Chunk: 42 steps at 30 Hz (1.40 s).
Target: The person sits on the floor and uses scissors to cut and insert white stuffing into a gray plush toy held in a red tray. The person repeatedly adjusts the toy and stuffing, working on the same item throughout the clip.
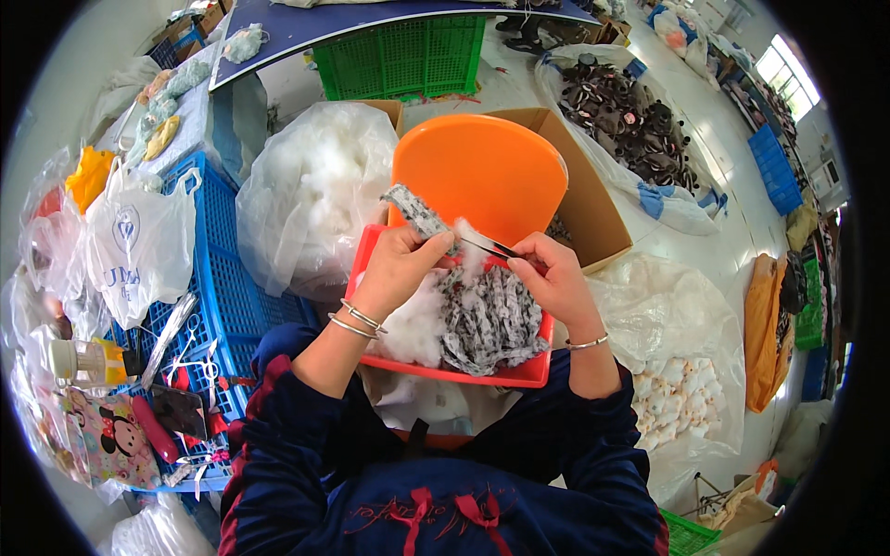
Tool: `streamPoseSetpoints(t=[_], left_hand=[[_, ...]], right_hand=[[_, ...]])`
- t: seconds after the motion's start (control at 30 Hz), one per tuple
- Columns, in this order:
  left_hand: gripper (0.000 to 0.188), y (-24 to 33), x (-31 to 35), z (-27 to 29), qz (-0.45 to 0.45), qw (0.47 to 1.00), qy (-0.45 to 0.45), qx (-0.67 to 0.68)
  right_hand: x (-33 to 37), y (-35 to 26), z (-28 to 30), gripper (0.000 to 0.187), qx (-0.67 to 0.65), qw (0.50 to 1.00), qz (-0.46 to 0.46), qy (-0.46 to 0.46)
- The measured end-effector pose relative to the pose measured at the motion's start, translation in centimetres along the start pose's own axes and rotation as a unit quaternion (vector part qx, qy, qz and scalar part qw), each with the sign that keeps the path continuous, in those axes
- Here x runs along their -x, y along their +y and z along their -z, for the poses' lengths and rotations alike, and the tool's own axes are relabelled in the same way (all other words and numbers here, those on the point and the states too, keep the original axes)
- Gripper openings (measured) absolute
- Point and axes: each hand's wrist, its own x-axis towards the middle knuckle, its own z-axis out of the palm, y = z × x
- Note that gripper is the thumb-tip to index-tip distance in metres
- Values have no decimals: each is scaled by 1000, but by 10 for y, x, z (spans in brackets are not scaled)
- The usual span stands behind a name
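My left hand (400, 267) is closed on a narrow fuzzy grey-and-white fabric piece (419, 215), whose free end sticks up past the fingers. In my right hand (562, 280) is a thin dark pointed tool (493, 247), slanting toward the left hand. A tuft of white stuffing (470, 239) sits at the fabric piece, by the tool's tip. Both hands are over a red tray (527, 372) on my lap. Inside the tray, loose white stuffing (408, 326) lies on the left and a heap of similar grey fabric pieces (491, 320) on the right.
An orange seat (482, 167) stands just beyond the tray, before a cardboard box (593, 218). Left are a bag of stuffing (320, 185) and a blue crate (218, 287) with scissors (209, 369). Right lies a bag of pale pieces (681, 398); farther off, a sack of dark pieces (630, 120).
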Motion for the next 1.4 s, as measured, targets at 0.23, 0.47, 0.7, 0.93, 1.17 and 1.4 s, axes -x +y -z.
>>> streamPoseSetpoints(t=[0.23,0.47,0.7,0.93,1.17,1.4], left_hand=[[23,3,2,3,15,993,2,116],[21,3,0,5,1,994,4,110],[37,0,3,2,11,991,-22,135],[34,-15,7,-13,5,998,-6,69],[31,-16,5,-20,-23,995,14,91],[35,-9,3,-3,-28,995,41,82]], right_hand=[[-1,-9,4,10,60,997,36,11],[5,-12,2,11,-6,999,36,16],[2,-19,-6,10,17,999,34,-11],[6,-11,-24,10,-93,995,-20,-9],[1,-20,-39,11,-164,986,-41,8],[-1,-17,-38,11,-127,991,-27,-3]])
